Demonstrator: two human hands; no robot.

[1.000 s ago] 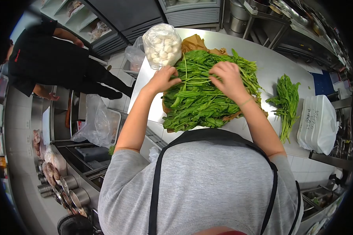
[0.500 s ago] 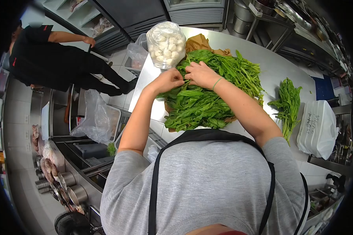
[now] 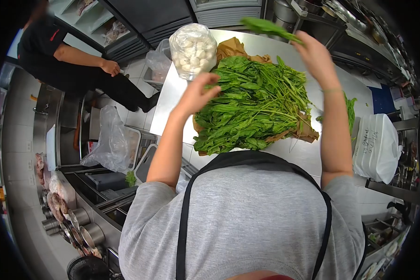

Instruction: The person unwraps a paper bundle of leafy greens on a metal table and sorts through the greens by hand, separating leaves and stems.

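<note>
A large heap of leafy greens (image 3: pixel 252 102) lies on brown paper (image 3: pixel 308 133) on the steel table, its stems pointing right. My right hand (image 3: pixel 315 58) is raised over the table's far right part, closed on a sprig of leafy greens (image 3: pixel 268 29) whose leaves point left and are blurred by motion. Beside the heap's upper left edge, my left hand (image 3: pixel 200 94) holds nothing, with thumb and fingers apart. A clear bag of white, round pieces (image 3: pixel 193 51) stands just beyond it. Part of a smaller bunch of greens (image 3: pixel 350 109) shows behind my right forearm.
White foam boxes in a plastic bag (image 3: pixel 377 147) stand at the table's right end. A person in black (image 3: pixel 63 60) stands at the left by the fridges. Crates with plastic bags (image 3: pixel 109 140) sit left of the table. Metal pots (image 3: pixel 91 233) are lower left.
My right hand has left the heap and swung up and right with a sprig. My left hand has come slightly away from the greens and opened. The person in black has shifted.
</note>
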